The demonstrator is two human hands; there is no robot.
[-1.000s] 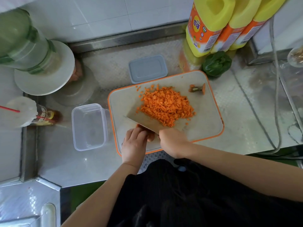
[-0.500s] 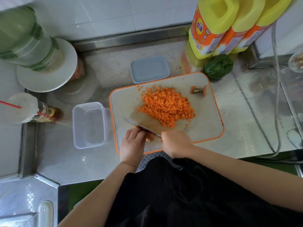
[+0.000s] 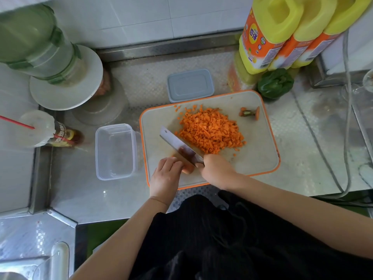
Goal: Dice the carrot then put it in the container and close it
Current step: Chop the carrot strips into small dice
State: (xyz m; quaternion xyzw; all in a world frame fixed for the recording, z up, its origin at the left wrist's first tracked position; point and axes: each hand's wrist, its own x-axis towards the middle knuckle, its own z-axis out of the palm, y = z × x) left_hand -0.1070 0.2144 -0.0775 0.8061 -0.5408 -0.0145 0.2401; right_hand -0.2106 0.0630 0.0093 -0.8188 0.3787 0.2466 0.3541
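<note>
Dicing was nearly done: the right hand kept a closed grip on the cleaver, the left hand pinned the last carrot stub beside it. Beyond lay the diced carrot; scooping into the open container seemed next.

Bright, even daylight; soft glare on the embossed steel surface toward 3 o'clock. Wide-angle bending at the edges; tall green-banded clear jar at 10 o'clock looks blurred.
</note>
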